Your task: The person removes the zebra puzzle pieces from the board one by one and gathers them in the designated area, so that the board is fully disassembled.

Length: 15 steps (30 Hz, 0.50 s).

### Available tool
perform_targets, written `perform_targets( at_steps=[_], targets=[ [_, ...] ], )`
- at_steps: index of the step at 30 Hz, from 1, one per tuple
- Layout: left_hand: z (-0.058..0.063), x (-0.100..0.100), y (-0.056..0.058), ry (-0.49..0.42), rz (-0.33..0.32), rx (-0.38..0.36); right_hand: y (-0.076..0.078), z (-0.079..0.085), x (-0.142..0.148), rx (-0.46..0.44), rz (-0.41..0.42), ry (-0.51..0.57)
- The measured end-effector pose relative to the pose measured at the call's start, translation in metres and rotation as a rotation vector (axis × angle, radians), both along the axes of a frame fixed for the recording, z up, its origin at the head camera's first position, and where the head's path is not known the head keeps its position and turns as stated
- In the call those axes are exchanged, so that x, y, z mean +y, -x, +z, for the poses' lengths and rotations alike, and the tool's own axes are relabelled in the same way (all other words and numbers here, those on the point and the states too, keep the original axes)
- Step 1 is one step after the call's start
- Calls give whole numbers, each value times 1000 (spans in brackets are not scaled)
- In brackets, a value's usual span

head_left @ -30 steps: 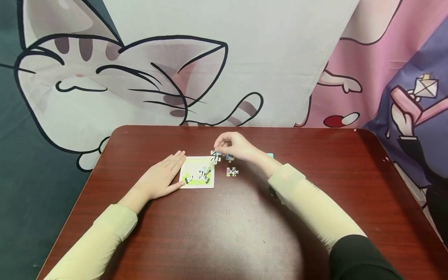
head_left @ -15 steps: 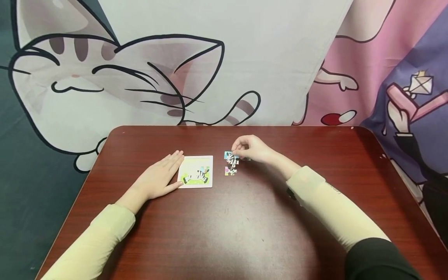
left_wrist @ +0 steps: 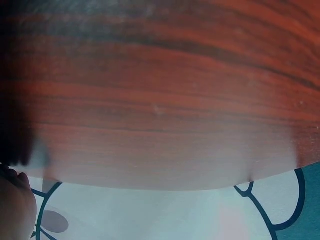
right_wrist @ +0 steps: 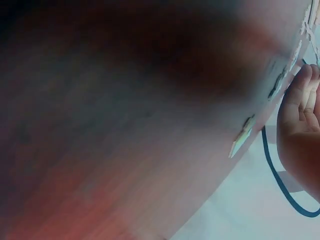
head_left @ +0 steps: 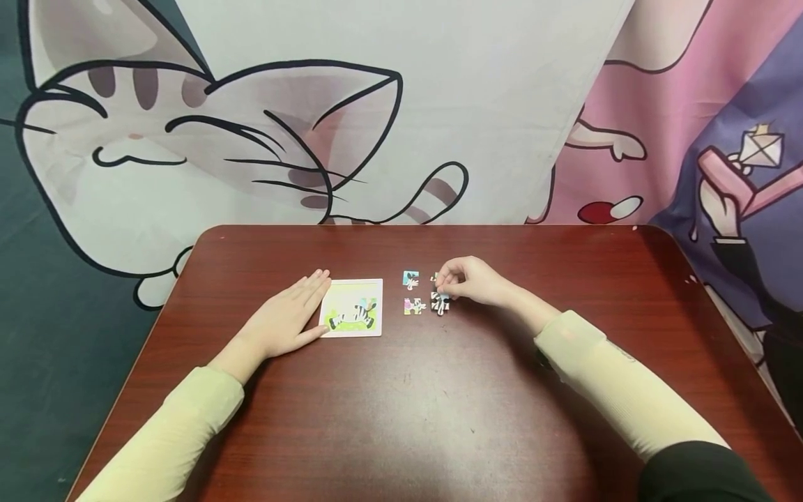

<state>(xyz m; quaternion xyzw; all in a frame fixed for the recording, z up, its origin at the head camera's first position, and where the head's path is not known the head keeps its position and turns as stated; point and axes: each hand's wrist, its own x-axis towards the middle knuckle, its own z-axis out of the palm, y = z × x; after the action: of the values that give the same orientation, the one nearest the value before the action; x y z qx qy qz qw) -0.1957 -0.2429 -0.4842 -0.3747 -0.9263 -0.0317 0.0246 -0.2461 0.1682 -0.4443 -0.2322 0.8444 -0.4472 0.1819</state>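
My left hand (head_left: 282,317) lies flat on the table with straight fingers, fingertips and thumb at the left edge of a white-framed puzzle board (head_left: 351,283). A partial zebra picture shows on the board. Right of it, my right hand (head_left: 473,280) pinches a black-and-white striped puzzle piece (head_left: 440,305) between thumb and fingertips, low over the table. Two loose pieces lie between board and hand: a blue one (head_left: 410,279) and a pink-and-green one (head_left: 413,306). Another piece (head_left: 434,277) is partly hidden behind the right fingertips. In the right wrist view, the right hand (right_wrist: 300,125) appears at the right edge.
The reddish-brown table (head_left: 389,418) has a far edge close behind the pieces. A cloth with a cartoon cat (head_left: 157,153) hangs beyond it. The left wrist view shows mostly bare tabletop (left_wrist: 160,100).
My right hand has moved from the board's upper right corner rightward and slightly nearer, carrying the striped puzzle piece past the loose ones. The left hand stays at the board.
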Motion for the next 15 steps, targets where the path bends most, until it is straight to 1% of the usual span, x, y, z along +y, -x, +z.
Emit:
perform_targets(
  at_steps=[3,7,10,15],
  targets=[
    [-1,0,0,-12,-2,7,-3,-2,4,7,5,-21],
    [-1,0,-1,-11,-1,12,-5,-8,7,34,0,-65],
    [0,1,-1,4,8,-5,-7,-13,8,74,1,-101],
    [1,1,-1,15,16,-22,-10,-14,7,156,-1,-154]
  ],
)
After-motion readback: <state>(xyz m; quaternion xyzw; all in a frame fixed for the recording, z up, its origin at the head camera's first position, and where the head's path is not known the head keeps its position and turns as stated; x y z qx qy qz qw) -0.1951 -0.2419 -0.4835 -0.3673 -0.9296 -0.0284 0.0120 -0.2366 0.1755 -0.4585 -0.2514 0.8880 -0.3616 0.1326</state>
